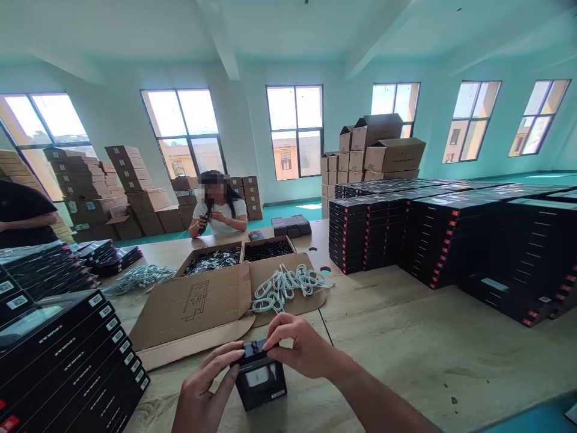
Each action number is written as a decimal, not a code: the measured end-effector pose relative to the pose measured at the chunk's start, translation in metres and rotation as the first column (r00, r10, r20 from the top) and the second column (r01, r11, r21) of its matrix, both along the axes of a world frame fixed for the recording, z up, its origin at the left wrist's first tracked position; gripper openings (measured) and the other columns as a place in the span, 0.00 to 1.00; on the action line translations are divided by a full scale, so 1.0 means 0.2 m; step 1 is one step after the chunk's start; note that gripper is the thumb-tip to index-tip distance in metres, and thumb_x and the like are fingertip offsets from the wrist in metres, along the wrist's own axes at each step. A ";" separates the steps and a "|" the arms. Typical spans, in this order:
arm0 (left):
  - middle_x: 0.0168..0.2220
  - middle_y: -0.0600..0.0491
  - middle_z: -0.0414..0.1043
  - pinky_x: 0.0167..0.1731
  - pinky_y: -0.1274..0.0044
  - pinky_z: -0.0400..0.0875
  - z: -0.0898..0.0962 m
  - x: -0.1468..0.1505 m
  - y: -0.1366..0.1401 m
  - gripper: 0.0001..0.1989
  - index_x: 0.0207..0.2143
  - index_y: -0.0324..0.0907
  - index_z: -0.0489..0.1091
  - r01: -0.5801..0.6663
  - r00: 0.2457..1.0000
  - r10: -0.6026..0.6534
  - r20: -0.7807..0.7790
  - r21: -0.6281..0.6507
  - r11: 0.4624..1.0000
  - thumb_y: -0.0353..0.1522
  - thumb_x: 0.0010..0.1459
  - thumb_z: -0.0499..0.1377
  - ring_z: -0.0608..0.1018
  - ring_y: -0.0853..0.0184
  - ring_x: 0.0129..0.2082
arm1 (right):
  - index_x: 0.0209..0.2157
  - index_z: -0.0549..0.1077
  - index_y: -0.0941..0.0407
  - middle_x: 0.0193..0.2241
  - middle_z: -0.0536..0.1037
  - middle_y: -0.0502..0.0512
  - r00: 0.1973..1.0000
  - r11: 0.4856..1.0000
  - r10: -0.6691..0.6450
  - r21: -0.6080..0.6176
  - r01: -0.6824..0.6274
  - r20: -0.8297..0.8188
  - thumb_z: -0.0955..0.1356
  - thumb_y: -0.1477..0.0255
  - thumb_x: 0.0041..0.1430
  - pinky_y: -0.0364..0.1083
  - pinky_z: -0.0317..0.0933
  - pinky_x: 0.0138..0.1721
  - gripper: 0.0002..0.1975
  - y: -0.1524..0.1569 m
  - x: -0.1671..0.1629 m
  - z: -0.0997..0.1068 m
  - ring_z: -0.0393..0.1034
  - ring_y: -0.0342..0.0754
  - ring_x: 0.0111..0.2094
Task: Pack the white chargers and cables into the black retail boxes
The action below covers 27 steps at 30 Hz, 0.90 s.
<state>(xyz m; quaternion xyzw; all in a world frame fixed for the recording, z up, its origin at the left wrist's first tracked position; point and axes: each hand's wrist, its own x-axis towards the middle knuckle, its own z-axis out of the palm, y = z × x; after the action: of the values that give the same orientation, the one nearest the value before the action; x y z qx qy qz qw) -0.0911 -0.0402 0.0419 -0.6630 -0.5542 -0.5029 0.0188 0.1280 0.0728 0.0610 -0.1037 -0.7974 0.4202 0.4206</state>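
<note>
A small black box (262,394) with a pale printed picture stands upright on the table in front of me. My left hand (210,379) is closed on its upper left edge, with the thumb on the near face and the fingers along the top. With thumb and index finger, my right hand (300,346) pinches the top right edge of the same box. Between my fingertips a small black looped piece (255,346) sticks up at the box's top. Just beyond my hands, bundles of white cable (288,287) lie on a flattened cardboard sheet (193,304).
Stacks of flat black boxes rise at left (76,367) and right (433,240). Two open cartons hold small silvery parts (214,260) and small black parts (268,248). Across the table sits a person (220,207) handling a dark object. Another person's dark sleeve (27,204) shows at far left.
</note>
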 end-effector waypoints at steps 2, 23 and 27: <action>0.43 0.52 0.85 0.40 0.75 0.82 -0.01 -0.01 0.00 0.09 0.38 0.54 0.82 -0.010 1.000 0.010 -0.022 0.007 1.000 0.38 0.61 0.61 0.86 0.61 0.42 | 0.35 0.84 0.51 0.37 0.77 0.56 1.000 1.000 0.018 0.001 -0.019 0.015 0.73 0.64 0.59 0.46 0.69 0.38 0.07 0.01 0.01 0.00 0.74 0.49 0.39; 0.70 0.41 0.54 0.59 0.43 0.62 0.22 -0.04 -0.25 0.37 0.67 0.56 0.58 -0.535 0.701 0.588 -0.405 0.247 0.808 0.41 0.54 0.61 0.66 0.36 0.63 | 0.53 0.78 0.49 0.59 0.75 0.62 0.980 0.880 -0.126 -0.474 0.039 -0.153 0.72 0.50 0.57 0.52 0.70 0.48 0.26 -0.14 -0.12 -0.10 0.70 0.60 0.58; 0.75 0.54 0.44 0.65 0.50 0.57 0.69 -0.39 -0.43 0.30 0.66 0.54 0.57 -0.643 0.504 0.691 -0.519 0.308 0.701 0.45 0.62 0.52 0.61 0.44 0.68 | 0.42 0.83 0.54 0.56 0.76 0.66 0.976 0.838 -0.218 -0.514 0.182 -0.009 0.72 0.48 0.54 0.53 0.71 0.44 0.25 -0.06 -0.03 -0.30 0.70 0.65 0.57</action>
<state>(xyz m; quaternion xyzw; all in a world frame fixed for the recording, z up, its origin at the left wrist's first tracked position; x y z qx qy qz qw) -0.1697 -0.1259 0.1791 -0.5195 -0.7104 -0.2396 0.4100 0.1226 0.0604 0.0018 -0.2799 -0.6278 0.5731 0.4461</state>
